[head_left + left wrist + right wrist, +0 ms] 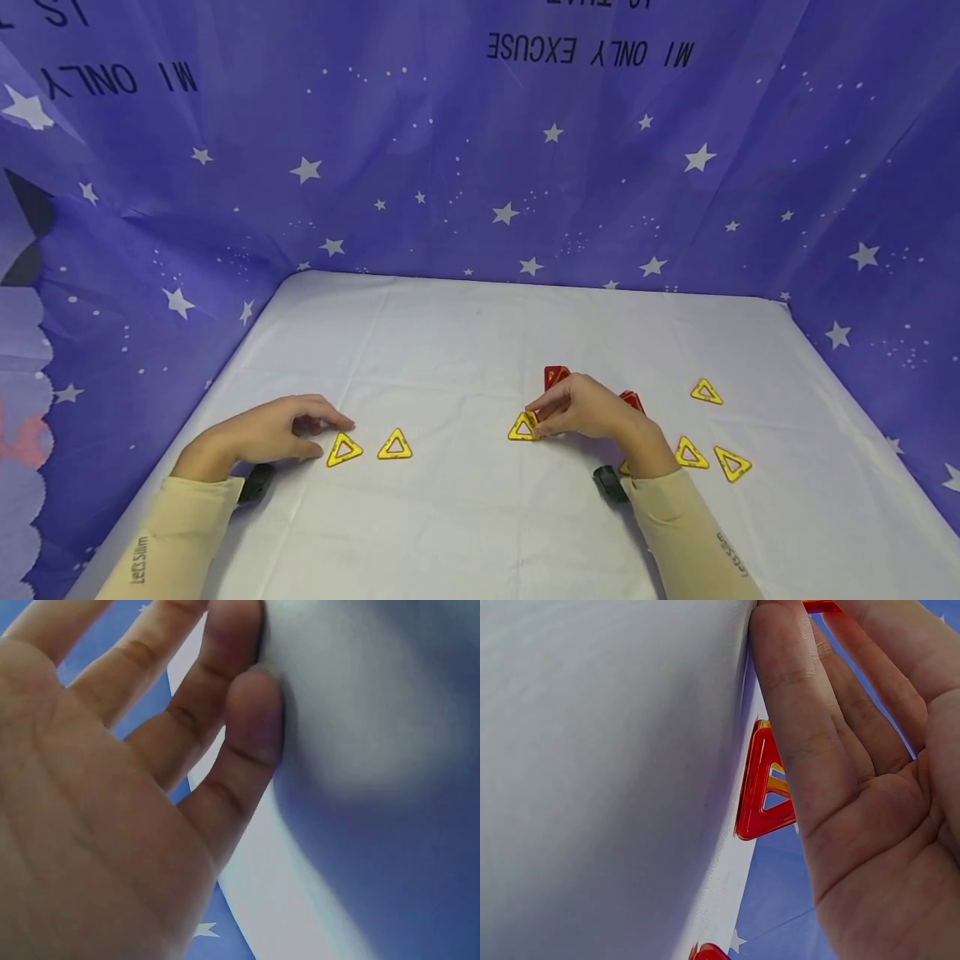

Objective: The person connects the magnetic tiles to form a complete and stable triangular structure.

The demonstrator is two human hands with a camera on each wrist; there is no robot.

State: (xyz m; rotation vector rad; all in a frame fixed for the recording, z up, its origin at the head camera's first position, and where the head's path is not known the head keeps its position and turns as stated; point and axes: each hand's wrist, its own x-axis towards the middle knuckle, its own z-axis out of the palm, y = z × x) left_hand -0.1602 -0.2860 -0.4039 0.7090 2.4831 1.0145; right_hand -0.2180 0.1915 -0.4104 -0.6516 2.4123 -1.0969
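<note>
My left hand (281, 429) rests low over the white cloth, fingers loosely bent and holding nothing. Just right of its fingertips lies a yellow triangle magnetic tile (344, 451), and another yellow tile (394, 445) lies beyond that. The thumb and fingers of my right hand (581, 406) pinch the right side of a yellow triangle tile (517, 432) at the cloth. Behind that hand stands a red tile piece (556, 376); a second red piece (632, 400) shows past the wrist, partly hidden. The right wrist view shows a red triangle tile (751, 814) upright beyond the fingers.
Yellow triangle tiles lie flat at the right: one farther back (707, 392), two nearer ones (691, 452), and one partly under the right wrist (625, 468). White cloth (450, 533) covers the table. A purple star-printed curtain (450, 167) hangs behind and along the sides.
</note>
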